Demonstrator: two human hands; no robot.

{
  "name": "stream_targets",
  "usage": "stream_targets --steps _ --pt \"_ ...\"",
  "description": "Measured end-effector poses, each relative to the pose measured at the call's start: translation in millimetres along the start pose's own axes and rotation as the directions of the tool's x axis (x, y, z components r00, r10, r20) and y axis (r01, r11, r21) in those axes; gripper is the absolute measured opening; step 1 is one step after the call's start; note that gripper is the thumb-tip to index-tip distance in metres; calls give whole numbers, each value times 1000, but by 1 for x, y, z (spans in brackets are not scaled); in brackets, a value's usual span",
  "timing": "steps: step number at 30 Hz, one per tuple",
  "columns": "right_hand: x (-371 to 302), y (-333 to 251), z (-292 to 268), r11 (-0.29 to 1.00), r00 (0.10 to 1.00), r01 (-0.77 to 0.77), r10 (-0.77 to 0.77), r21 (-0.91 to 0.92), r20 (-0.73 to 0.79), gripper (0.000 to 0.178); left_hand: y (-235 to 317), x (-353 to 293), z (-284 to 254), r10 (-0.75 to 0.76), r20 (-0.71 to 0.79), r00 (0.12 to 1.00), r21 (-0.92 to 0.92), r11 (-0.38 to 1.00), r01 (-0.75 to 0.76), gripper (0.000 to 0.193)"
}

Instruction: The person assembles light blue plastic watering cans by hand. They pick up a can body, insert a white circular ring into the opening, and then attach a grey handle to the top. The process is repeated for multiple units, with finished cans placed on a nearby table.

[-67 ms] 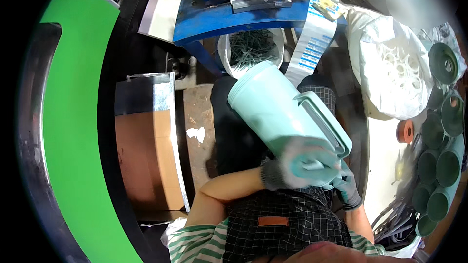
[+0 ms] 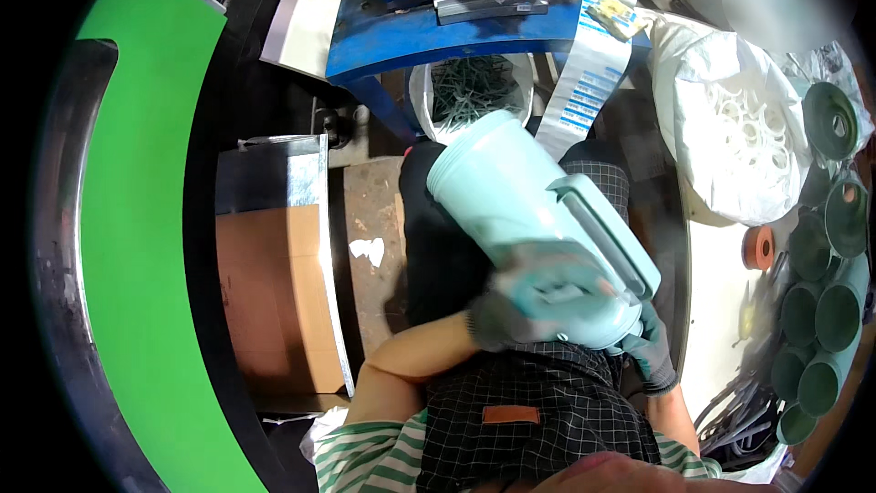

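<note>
Across my lap lies a mint-green plastic jug, tilted, its round ribbed end toward the far left and its long handle on the right side. My gloved left hand is over the near part of the jug's body. Motion smears its fingers, and whether it holds anything there cannot be made out. The jug's near end is gripped by my gloved right hand, partly hidden behind it. Both gloves are grey with green-coated fingers.
A white-lined bin of green plastic scraps stands beneath the blue bench. To the right are a white sack of white rings, an orange tape roll and several green jug bodies. A cardboard box sits at left.
My left hand has slid left and slightly away from me across the jug, uncovering more of its near end. The jug and my right hand stay nearly where they were.
</note>
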State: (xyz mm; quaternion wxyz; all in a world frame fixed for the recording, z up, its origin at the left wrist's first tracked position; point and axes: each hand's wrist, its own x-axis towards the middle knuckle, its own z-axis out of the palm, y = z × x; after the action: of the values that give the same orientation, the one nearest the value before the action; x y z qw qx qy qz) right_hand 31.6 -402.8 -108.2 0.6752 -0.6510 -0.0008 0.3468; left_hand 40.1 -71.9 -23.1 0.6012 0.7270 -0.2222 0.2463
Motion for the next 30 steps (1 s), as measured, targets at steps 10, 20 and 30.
stream_targets --steps 10,20,30 --pt "2 -3 49 795 914 303 -398 -526 -74 120 -9 -51 -94 -675 -302 673 -486 717 500 10" --pt "7 -1 53 642 908 340 -415 -687 61 120 14 -67 -107 -840 -318 439 -460 542 703 28" --pt "4 7 46 672 910 302 -415 -676 -5 119 -3 -103 -132 -489 -578 653 272 639 720 41"
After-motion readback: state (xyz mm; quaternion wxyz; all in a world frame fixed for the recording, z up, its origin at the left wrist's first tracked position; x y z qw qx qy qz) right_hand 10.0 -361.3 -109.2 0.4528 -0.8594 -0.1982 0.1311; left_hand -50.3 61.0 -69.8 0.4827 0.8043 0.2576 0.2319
